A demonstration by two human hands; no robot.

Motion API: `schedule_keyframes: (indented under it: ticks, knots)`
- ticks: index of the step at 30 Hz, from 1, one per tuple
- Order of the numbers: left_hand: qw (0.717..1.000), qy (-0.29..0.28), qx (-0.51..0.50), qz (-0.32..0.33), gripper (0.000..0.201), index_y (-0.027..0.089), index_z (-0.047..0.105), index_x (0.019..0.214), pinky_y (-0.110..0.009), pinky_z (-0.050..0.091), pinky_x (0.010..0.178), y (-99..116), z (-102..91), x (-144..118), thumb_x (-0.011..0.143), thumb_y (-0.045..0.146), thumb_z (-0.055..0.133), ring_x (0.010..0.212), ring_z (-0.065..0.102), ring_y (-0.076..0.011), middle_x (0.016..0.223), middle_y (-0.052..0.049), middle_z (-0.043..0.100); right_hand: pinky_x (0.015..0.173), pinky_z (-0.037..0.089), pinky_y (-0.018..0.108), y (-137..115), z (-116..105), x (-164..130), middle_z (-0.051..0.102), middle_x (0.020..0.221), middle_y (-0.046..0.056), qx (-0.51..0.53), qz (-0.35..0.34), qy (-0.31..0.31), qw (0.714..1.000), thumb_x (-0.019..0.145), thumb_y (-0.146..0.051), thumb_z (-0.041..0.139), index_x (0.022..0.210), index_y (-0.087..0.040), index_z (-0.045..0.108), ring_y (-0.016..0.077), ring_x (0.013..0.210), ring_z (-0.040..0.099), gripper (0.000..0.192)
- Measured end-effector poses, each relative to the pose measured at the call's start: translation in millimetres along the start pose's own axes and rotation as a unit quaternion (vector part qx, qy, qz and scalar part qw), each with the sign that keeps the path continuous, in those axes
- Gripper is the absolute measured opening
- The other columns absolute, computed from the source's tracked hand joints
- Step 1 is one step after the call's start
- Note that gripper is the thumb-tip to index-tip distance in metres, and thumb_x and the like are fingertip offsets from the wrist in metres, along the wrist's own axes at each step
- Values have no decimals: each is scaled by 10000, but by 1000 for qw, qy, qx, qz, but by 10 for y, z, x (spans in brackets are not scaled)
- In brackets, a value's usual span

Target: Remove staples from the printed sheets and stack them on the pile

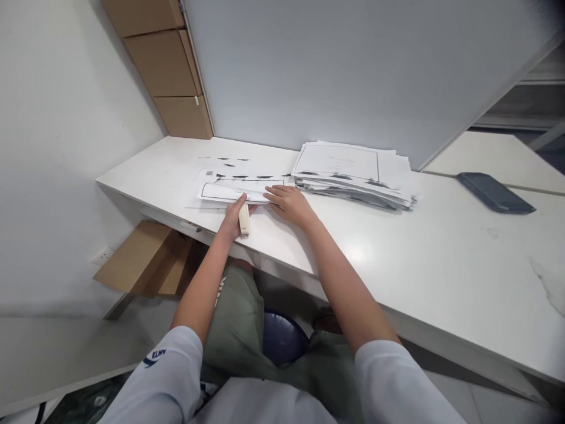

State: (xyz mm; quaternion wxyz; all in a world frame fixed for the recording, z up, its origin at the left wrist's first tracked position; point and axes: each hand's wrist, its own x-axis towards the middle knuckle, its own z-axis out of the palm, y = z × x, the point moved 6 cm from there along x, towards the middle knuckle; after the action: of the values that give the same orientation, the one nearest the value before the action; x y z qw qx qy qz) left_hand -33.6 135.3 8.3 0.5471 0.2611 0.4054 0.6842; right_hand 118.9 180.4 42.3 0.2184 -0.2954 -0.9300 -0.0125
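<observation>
My left hand (232, 218) is closed on a small cream stapler (244, 222), which points toward me at the front edge of the white desk. The thumb of that hand reaches the near edge of some printed sheets (233, 189). Flat on the right side of these sheets lies my right hand (286, 203), its fingers stretched out and holding nothing. The sheets carry a dark printed border and black marks. Whether the stapler's jaws are on the paper is hidden by my left hand.
A thick, uneven stack of printed papers (348, 165) lies right of my hands against the grey partition (318, 76). Farther right is a dark phone-like slab (495, 192). Cardboard boxes (165, 65) stand at the back left. An open carton (136, 256) sits below the desk's left edge.
</observation>
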Motion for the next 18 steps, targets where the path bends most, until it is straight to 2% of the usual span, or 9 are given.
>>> schedule_keyframes:
  ticks: [2,8,15,18]
  knots:
    - [1000,-1,-10,-1,279,86,657,1031,-409,498,1069,-1,-2,2,846,288,711,1136,658,-261,1130,-151,709,1040,378,432,9,5,-2,542,1453,90,1,-2,-7,1000,978,-259,443,1328,-177,612,288,1330,481,398]
    - [1000,-3,-2,-10,303,105,665,1072,-432,526,1044,-8,-30,19,894,350,661,1178,638,-283,1165,-152,702,1050,385,439,9,16,-8,548,1445,93,16,-3,-26,1000,970,-277,469,1325,-171,618,302,1331,488,400]
    - [998,54,29,-16,251,116,660,1065,-385,540,1027,-31,-110,54,921,319,631,1157,650,-251,1117,-125,719,1068,377,449,-32,78,-18,497,1486,131,29,29,-41,998,908,-311,557,1457,-122,465,328,1347,465,588]
    - [998,61,23,-11,254,110,663,1052,-395,531,1040,-28,-117,62,901,315,663,1143,657,-255,1105,-129,721,1058,383,447,-38,89,-3,464,1511,136,17,38,-36,998,894,-224,535,1477,-116,430,321,1344,463,602]
